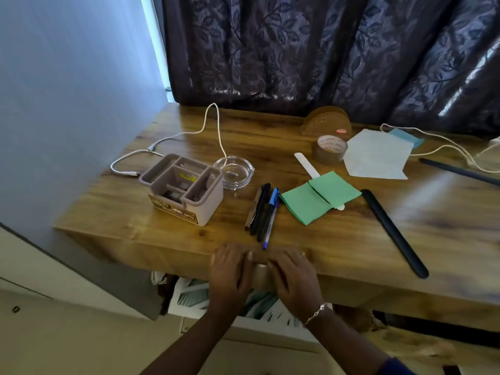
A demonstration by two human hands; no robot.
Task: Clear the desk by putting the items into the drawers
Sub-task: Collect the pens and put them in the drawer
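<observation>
The left hand (pixel 230 266) and right hand (pixel 293 277) are pressed, fingers (pixel 249 257) straight and gripping nothing, beside the drawer handle (pixel 261 273), presumably so it can be worked.

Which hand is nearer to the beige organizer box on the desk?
Left. The left hand is at the front edge of the desk, below and right of the box; the right hand is beside it, farther right.

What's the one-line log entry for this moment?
stage: at drawer | left hand, right hand: at drawer handle, grip unclear | desk: pens, green paper, tape roll not yet stowed
</observation>
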